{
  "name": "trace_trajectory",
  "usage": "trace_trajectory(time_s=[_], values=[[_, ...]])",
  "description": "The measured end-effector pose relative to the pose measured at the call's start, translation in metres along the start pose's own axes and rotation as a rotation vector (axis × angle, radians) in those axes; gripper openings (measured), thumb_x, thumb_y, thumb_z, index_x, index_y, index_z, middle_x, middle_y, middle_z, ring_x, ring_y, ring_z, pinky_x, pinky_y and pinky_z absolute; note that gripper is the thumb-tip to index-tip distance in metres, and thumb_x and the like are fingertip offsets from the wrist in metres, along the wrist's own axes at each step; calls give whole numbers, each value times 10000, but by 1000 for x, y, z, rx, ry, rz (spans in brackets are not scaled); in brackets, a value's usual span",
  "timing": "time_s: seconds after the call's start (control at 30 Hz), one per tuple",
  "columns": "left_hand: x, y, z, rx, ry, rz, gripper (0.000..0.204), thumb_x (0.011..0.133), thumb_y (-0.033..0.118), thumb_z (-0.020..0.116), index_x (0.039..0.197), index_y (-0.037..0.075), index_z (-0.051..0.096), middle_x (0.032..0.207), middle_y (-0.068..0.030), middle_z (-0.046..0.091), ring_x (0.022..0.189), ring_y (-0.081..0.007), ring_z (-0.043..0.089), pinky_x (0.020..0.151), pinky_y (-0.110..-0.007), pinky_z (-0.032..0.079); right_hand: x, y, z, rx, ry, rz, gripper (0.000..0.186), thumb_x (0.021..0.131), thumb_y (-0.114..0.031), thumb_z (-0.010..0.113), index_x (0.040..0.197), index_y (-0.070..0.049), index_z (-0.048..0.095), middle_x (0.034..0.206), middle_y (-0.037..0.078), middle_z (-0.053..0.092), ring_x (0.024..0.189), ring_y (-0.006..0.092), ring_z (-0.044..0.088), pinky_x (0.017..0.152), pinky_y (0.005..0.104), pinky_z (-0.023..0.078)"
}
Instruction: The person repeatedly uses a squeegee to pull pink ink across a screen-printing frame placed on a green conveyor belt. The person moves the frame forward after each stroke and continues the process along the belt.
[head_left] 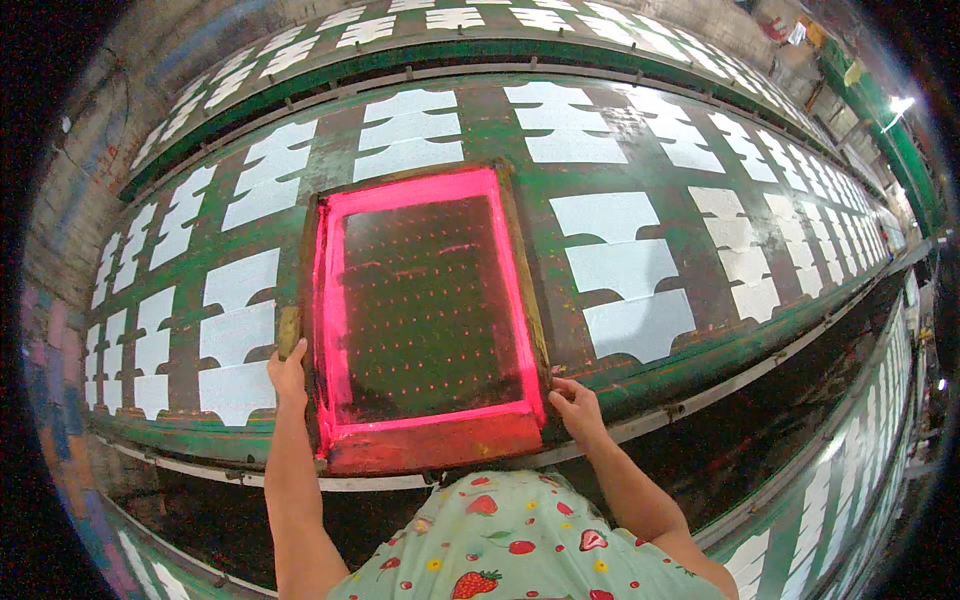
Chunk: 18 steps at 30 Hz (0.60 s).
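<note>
Strawberry-print shirt (520,550) low in view; both hands grip a pink-edged screen frame (425,315) lying flat on the green desk (500,130), left hand (288,372) on its left edge, right hand (575,405) on its near right corner, white cut pieces (620,270) alongside.

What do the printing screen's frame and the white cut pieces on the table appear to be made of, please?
Frame: probably wood, its brown edges worn and coated with glossy pink-red ink. White cut pieces: likely fabric, matte and lying flat; the weave is too small to confirm.

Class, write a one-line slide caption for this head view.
Both hands, left hand and right hand, grip a pink-stained printing frame on a long green table lined with white cutouts.
</note>
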<state>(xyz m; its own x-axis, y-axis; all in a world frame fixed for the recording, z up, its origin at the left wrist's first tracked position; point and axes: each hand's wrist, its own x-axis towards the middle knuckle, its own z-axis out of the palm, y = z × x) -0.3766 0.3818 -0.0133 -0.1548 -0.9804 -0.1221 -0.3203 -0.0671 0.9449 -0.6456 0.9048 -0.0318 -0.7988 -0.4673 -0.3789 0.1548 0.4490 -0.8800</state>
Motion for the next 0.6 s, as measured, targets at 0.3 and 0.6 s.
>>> trace_trajectory(time_s=[0.3,0.6], values=[[-1,5,-6,-16,-77,-64,416,965,177,878,1292,-45,749,1177,-79,783,1049,-206,697,974,-383,521,6,-14,17,37,143,92,426,1062,-181,743,1434,25,714,1101,39,730,989,116,645,885,294,526],[-7,26,-4,-263,-117,-178,403,979,115,849,1324,-41,712,1181,-104,778,1027,-217,723,926,-390,564,-17,-58,-4,134,152,-57,393,1074,-182,714,1404,31,739,1120,72,789,998,140,691,915,316,556]])
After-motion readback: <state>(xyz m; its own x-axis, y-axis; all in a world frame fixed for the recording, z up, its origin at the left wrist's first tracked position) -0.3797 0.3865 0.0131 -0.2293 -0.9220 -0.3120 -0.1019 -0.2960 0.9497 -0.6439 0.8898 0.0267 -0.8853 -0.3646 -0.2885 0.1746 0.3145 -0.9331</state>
